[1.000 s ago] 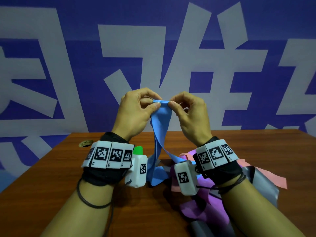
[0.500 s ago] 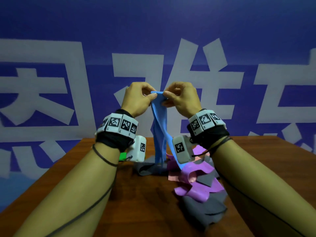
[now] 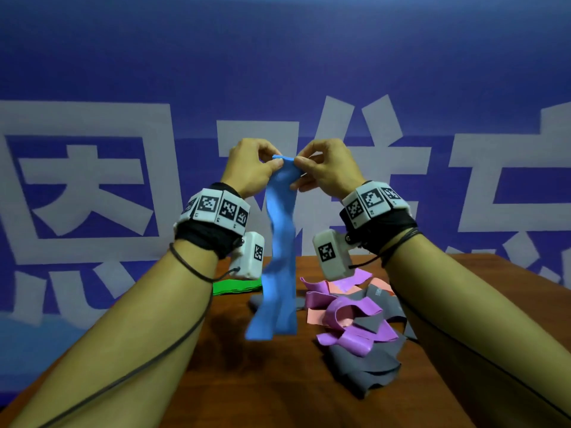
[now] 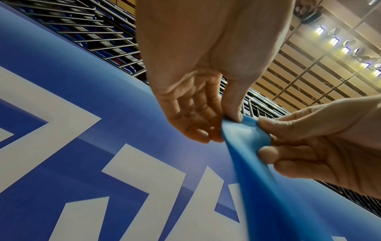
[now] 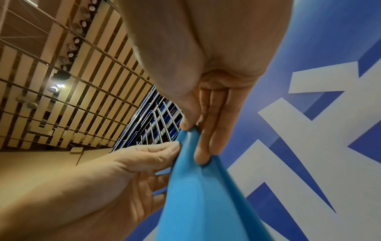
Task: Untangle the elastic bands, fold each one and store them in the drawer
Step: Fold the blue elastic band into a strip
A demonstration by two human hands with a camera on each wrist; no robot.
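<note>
A blue elastic band (image 3: pixel 279 248) hangs doubled from both raised hands, its two loose ends dangling just above the wooden table (image 3: pixel 278 381). My left hand (image 3: pixel 251 166) pinches the band's top fold at its left corner. My right hand (image 3: pixel 324 168) pinches the same fold at its right corner. The left wrist view shows the left hand (image 4: pixel 206 127) with thumb and fingers nipping the blue band (image 4: pixel 268 179). In the right wrist view the right hand (image 5: pixel 198 130) pinches the blue band (image 5: pixel 195 195) likewise. No drawer is in view.
A tangle of purple (image 3: pixel 349 316), pink (image 3: pixel 318 318) and grey (image 3: pixel 367 366) bands lies on the table at the right. A folded green band (image 3: pixel 236 285) lies at the back behind my left wrist. A blue wall with white characters (image 3: pixel 92 180) stands behind.
Both hands have risen with the blue band, lifting its lower ends off the table and clear of the pile. The head view has tilted upward.
</note>
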